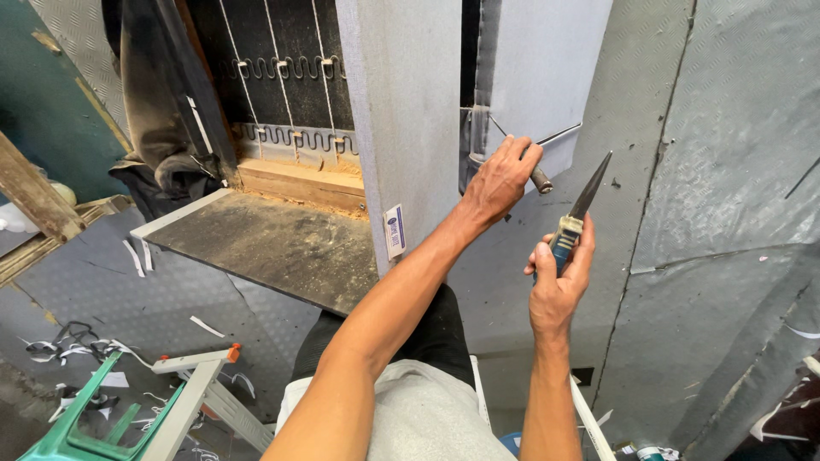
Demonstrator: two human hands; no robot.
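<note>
My left hand (pixel 500 179) reaches up to the lower edge of a grey fabric flap (pixel 547 77) on an upholstered frame. It grips a thin metal tool (pixel 541 180) with a dark round handle end sticking out of the fist. My right hand (pixel 555 286) is lower and to the right, closed around the blue and cream handle of pointed dark shears (pixel 588 195). The blades are together and point up and to the right, close to the left hand but apart from the fabric.
A grey upholstered panel (pixel 401 111) carries a small white and blue tag (pixel 395 231). Left of it are zigzag springs (pixel 282 68), a wooden rail (pixel 299 181) and a dark board (pixel 265 243). A green stool (pixel 81 423) and white strips lie on the patterned floor.
</note>
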